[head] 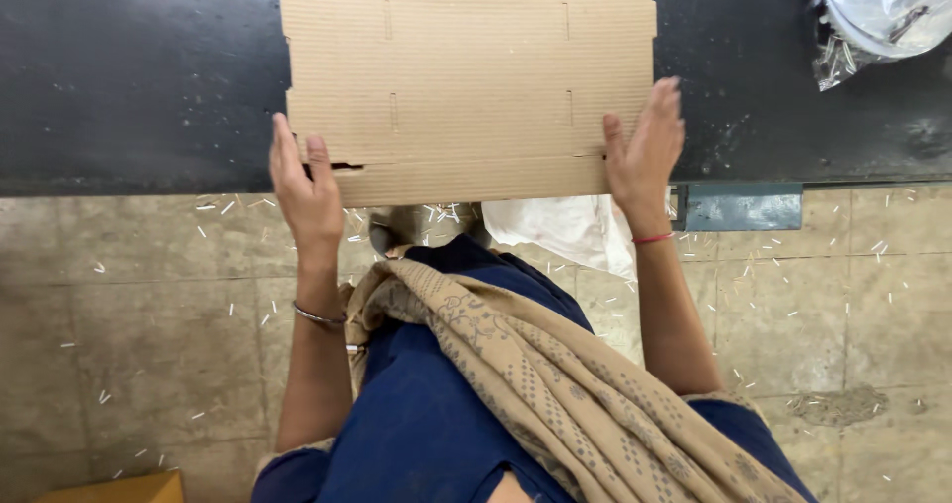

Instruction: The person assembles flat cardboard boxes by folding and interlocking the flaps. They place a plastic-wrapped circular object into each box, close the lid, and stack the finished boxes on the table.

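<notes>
Here, flat cardboard sheet [466, 76] between both hands, left [305, 190] and right [645, 151].

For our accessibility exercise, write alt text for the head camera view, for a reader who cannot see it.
Two bare hands, left hand and right hand, grip the near edge of a flat corrugated cardboard sheet lying on a black table. Below are a blue garment with a patterned beige scarf and a tiled floor strewn with small white scraps.

Dark worktable [129, 76], littered tile floor [149, 295]
</notes>
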The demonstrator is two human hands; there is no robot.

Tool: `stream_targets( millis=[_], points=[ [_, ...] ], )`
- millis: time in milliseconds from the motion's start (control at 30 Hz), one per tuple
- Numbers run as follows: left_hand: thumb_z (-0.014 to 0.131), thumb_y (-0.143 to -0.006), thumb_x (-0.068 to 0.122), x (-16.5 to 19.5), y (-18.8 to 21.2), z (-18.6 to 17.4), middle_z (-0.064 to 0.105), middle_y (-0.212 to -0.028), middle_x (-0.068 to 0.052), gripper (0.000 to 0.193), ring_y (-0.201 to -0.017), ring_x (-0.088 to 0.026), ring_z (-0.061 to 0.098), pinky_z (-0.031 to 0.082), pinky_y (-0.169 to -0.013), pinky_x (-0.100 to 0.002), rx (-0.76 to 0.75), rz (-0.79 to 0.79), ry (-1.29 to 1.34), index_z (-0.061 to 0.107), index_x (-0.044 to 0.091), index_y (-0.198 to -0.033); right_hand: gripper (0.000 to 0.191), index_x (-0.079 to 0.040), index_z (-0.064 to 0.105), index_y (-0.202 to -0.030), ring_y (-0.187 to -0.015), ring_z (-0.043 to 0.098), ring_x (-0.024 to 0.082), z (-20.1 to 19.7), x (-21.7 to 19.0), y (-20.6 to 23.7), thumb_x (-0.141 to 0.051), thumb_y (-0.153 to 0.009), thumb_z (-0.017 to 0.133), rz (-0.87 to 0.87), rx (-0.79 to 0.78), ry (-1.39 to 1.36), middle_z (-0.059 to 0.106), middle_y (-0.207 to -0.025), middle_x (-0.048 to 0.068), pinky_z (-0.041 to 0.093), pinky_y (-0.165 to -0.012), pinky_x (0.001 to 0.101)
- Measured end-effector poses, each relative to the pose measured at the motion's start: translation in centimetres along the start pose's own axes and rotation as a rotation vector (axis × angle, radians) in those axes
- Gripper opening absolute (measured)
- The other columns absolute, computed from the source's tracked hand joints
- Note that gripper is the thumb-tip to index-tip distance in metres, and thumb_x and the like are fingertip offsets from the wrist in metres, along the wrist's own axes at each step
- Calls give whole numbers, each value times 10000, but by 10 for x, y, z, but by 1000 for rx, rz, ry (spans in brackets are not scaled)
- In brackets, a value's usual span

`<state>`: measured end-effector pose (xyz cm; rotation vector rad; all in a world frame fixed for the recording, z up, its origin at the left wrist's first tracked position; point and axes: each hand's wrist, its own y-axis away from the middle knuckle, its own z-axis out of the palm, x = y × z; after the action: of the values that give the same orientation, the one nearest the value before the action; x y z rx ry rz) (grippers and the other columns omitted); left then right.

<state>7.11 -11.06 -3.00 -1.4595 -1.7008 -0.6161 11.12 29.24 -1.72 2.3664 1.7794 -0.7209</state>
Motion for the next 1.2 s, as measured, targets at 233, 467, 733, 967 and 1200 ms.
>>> stream_targets(
  millis=[233,467,733,967,1200],
  points=[
    [424,-1169,403,12,-2,-3,319,-1674,-259,647,-1559,-407,296,246,-1281,-489,49,90,-258,319,-70,-1598,834,45,187,-1637,-1604,187,375,15,5,7,-544,-1120,472,20,-46,-19,171,-1721,243,132,-1296,523],
    [282,-1108,563,24,-5,2,162,-1701,-203,787,-1567,-376,177,114,-1271,-507,0,-69,-417,237,-24,-1631,862,47,191,-1637,-1600,189,385,13,2,5,-573,-1107,471,16,-45,1,173,-1722,245,162,-1287,539],
    [304,-1119,568,27,-4,12,194,-1701,-234,780,-1573,-355,194,114,-1274,-509,83,22,-375,305,-46,-1601,885,69,177,-1636,-1600,179,398,14,4,6,-571,-1108,484,4,-62,-27,165,-1723,257,164,-1282,547],
    [355,-1090,575,19,-20,5,344,-1653,-234,772,-1560,-345,278,168,-1281,-478,15,6,-243,345,-30,-1569,905,90,168,-1632,-1599,178,402,14,3,7,-583,-1114,482,-12,-55,-33,159,-1725,259,174,-1285,540],
    [403,-1075,578,35,-17,-6,426,-1579,-264,827,-1515,-365,347,152,-1257,-503,-14,32,-264,319,-87,-1560,918,87,168,-1630,-1598,174,400,14,2,8,-589,-1104,500,-2,-61,-24,159,-1721,259,166,-1274,533]
  ],
)
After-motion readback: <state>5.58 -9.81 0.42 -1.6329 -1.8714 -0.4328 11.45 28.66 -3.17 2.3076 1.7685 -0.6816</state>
